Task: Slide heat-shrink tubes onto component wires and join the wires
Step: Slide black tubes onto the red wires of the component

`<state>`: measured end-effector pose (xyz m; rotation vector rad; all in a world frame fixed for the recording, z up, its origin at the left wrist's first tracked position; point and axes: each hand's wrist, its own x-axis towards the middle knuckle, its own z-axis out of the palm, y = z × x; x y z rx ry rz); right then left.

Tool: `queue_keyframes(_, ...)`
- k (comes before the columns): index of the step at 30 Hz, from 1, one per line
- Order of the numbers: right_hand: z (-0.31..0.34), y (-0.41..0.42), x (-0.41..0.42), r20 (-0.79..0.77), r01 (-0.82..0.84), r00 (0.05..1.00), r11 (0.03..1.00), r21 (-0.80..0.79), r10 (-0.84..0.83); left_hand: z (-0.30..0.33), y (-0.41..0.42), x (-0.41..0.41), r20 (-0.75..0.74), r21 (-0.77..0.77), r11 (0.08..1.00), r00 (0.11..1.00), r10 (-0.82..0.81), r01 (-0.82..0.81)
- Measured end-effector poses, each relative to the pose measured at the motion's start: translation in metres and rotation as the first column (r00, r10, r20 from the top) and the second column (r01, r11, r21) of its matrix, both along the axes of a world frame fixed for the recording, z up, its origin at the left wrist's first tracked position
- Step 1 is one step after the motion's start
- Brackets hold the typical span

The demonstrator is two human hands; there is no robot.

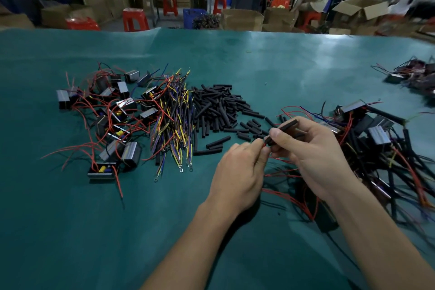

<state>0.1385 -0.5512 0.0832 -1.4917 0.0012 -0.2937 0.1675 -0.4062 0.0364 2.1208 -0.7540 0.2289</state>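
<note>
While the green table [235, 59] stretches wide under everything, the stock sits sorted across it: on the far left a heap of boxy components [110, 120] trailing red leads, beside it a bundle of coloured ring-terminal wires [174, 122], and in the middle a dark pile of heat-shrink tubes [216, 108]. Over on the right lies a tangle of components with black sleeving [381, 148], which I'd judge to be the finished side, though that is only a reading of how they lie.

Now to the action, just in front of the tube pile. Right hand [313, 155], fingers curled, pinching a black tube [286, 126] between thumb and forefinger, the tube angled up and away to the right. Left hand [237, 172] is curled in too, fingertips pinching the end of a thin red wire [263, 145] and aiming it at the tube's near mouth. Wire tip and tube opening are touching or as good as; whether the tip is already inside, I cannot tell.

So we're in the threading step: sleeve onto lead, joining yet to come. What's called for next is a steady, straight feed, the wire kept stiff near its tip so it doesn't buckle, and the tube held firm without squashing its mouth.
</note>
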Motion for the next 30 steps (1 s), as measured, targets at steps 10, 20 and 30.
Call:
queue_keyframes(10,0.002,-0.01,0.0,0.105,0.11,0.991,0.962,-0.248,-0.086,-0.001,0.001,0.001,-0.02,-0.064,0.998,1.0,-0.015,0.013)
queue_keyframes(20,-0.007,-0.009,0.004,0.026,0.148,0.989,0.969,-0.196,-0.146,0.005,0.007,0.003,-0.233,-0.377,0.925,0.972,-0.04,-0.052)
queue_keyframes(30,-0.002,0.0,0.002,-0.157,0.082,0.986,0.973,0.216,-0.048,0.007,0.009,0.007,-0.329,-0.441,0.897,0.928,-0.177,0.015)
